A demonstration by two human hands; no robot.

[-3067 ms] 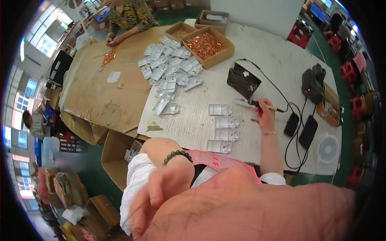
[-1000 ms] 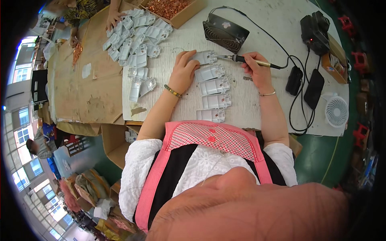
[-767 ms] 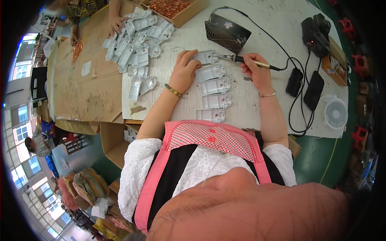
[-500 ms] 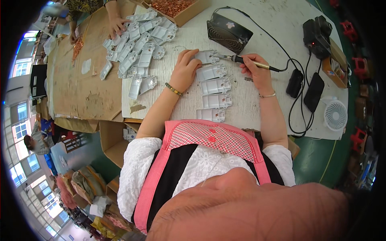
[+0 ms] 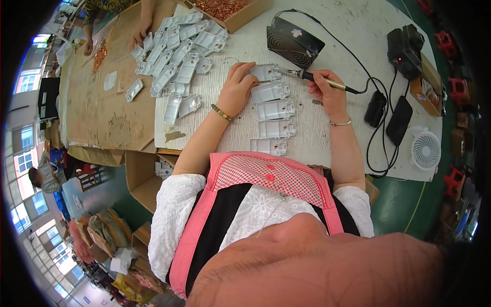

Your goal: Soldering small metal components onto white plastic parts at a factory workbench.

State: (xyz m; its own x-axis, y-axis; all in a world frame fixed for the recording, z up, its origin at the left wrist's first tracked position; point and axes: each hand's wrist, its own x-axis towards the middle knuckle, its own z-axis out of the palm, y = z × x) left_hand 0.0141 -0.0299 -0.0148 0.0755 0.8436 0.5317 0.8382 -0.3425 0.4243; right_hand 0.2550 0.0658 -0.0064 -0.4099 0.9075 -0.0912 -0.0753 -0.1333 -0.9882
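Observation:
My right hand (image 5: 327,88) is closed round the handle of a soldering iron (image 5: 333,83). The iron's tip reaches the right end of the farthest white plastic housing (image 5: 267,72) in a column. My left hand (image 5: 238,84) grips that housing by its left end, fingers bent over it. Below it, nearer to me, lie several like housings (image 5: 275,110) in a row, open side up, with small copper-coloured bits at their right ends. To the left is a loose heap of the same white housings (image 5: 180,51).
A black fume fan (image 5: 295,45) stands just beyond the iron. Cables run right to a black soldering station (image 5: 404,48) and black adapters (image 5: 399,118). A small white fan (image 5: 426,148) sits at the right edge. A box of copper parts (image 5: 225,13) and a co-worker's hand (image 5: 140,31) are far left.
My hands stay almost in place, with the iron at the same housing. The co-worker's hand has drawn back from the heap, and one loose housing there has shifted slightly.

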